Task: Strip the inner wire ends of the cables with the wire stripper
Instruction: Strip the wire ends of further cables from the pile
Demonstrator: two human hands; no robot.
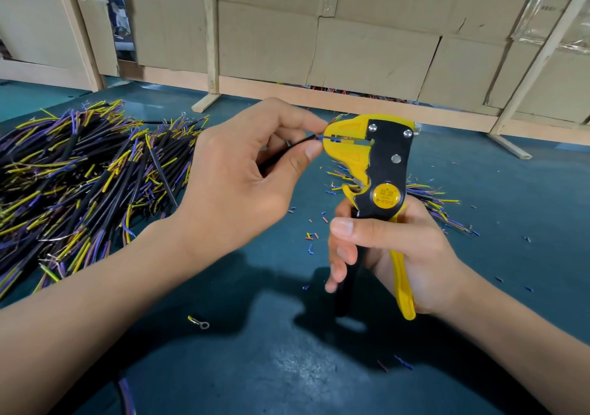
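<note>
My right hand (399, 248) grips the handles of a yellow and black wire stripper (376, 165), held upright above the table. My left hand (249, 178) pinches a black cable (287, 148) between thumb and fingers, just left of the stripper's head. The cable's blue inner wire (330, 139) lies inside the yellow jaws. Most of the cable is hidden behind my left palm.
A large heap of black cables (73, 175) with yellow, blue and brown ends covers the left of the dark green table (287, 366). A smaller pile (437, 204) lies behind my right hand. Insulation scraps (311, 239) and a ring terminal (201, 322) lie scattered. Cardboard boxes (351, 38) and wooden posts stand behind.
</note>
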